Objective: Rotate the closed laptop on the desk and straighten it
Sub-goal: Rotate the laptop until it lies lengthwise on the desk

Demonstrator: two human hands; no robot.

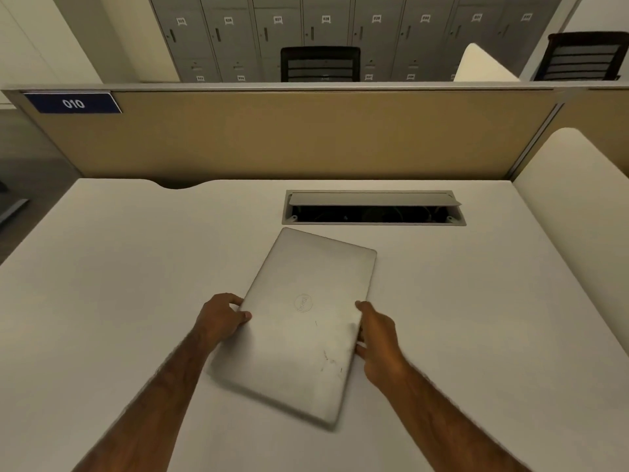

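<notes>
A closed silver laptop lies flat on the white desk, skewed so its long sides run from near to far and lean to the right. A round logo sits in the middle of its lid, and scuff marks show near its right front corner. My left hand grips the laptop's left long edge, fingers curled around it. My right hand holds the right long edge, thumb on the lid's rim and fingers against the side.
An open cable hatch with a raised grey flap is set into the desk just beyond the laptop. A tan partition with a blue "010" label closes the desk's far side. A white side panel stands at the right.
</notes>
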